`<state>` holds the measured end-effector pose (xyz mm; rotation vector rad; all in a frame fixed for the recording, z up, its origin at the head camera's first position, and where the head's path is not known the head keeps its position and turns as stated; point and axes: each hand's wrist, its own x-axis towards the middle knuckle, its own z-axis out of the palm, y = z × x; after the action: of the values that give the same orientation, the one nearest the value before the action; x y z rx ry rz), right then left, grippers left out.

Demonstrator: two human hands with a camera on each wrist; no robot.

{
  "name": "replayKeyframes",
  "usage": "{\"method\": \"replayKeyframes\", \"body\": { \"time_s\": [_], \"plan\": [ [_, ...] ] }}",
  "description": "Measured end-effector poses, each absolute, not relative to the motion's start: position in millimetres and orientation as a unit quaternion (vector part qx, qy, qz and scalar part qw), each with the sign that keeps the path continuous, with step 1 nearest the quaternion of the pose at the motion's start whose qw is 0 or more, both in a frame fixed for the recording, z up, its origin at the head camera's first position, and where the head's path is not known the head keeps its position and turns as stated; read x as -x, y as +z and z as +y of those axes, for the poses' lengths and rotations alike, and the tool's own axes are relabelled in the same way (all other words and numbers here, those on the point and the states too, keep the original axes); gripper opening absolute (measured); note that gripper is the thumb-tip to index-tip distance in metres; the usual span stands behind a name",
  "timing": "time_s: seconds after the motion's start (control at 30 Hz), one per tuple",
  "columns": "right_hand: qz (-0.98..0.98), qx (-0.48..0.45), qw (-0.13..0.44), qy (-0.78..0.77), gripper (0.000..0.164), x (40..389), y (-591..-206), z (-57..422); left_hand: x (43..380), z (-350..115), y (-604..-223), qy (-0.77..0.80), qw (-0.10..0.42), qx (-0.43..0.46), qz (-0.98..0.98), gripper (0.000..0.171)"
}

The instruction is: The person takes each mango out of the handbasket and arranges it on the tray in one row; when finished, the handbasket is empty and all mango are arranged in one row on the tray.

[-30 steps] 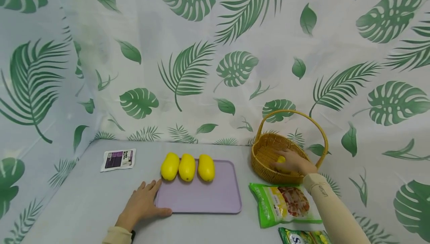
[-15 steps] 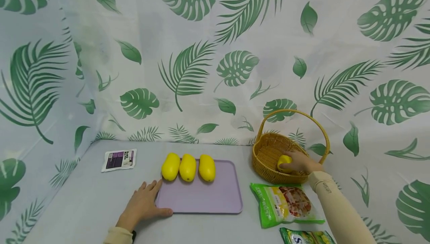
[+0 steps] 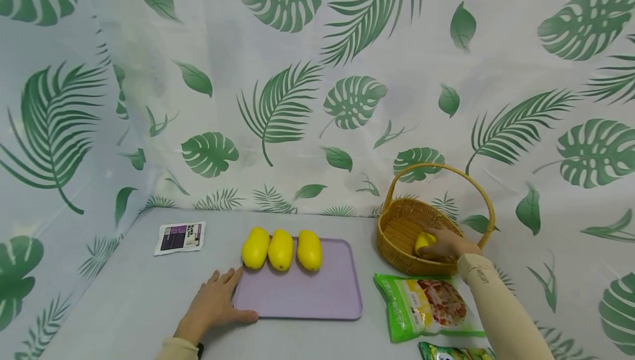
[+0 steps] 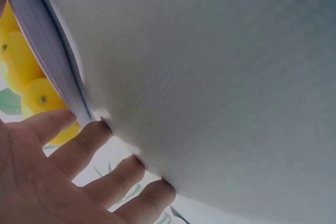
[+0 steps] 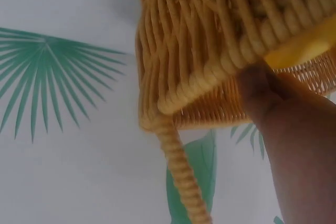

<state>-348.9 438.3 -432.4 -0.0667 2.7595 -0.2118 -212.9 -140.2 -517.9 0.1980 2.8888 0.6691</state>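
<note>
Three yellow mangoes (image 3: pixel 280 250) lie side by side along the back left of a lilac tray (image 3: pixel 317 299). My left hand (image 3: pixel 213 300) rests on the table with fingers spread, its thumb and index finger at the tray's left edge. In the left wrist view the straight fingers (image 4: pixel 121 182) reach the table next to the tray's rim. My right hand (image 3: pixel 446 242) is down inside a wicker basket (image 3: pixel 392 247) and grips another yellow mango (image 3: pixel 424 240). The right wrist view shows the thumb at the basket's rim, with most of that mango hidden by the weave.
A green bag of food (image 3: pixel 421 307) lies in front of the basket, with a smaller green packet (image 3: pixel 453 352) nearer me. A white and purple packet (image 3: pixel 180 237) lies at the back left. The basket's tall handle (image 3: pixel 441 167) arches over its opening. Leaf-printed cloth hangs behind.
My right hand has shifted slightly right inside the basket and closed round the mango there. My left hand stays at the tray's edge. The whole view has drifted slightly.
</note>
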Motion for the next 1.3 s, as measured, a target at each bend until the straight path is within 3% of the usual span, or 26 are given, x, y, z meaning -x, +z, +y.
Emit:
{"method": "replayKeyframes", "body": {
  "time_s": [0.33, 0.67, 1.3],
  "plan": [
    [0.981, 0.04, 0.175, -0.07, 0.077, 342, -433, 437, 211, -139, -516, 0.224, 0.08, -0.071, 0.969, 0.118],
    [0.982, 0.06, 0.161, -0.073, 0.077, 340, -434, 440, 211, -139, -516, 0.219, 0.082, -0.07, 0.97, 0.119],
    [0.98, 0.131, 0.028, -0.149, 0.077, 321, -421, 413, 210, -138, -514, 0.216, 0.083, -0.069, 0.97, 0.118]
  ]
}}
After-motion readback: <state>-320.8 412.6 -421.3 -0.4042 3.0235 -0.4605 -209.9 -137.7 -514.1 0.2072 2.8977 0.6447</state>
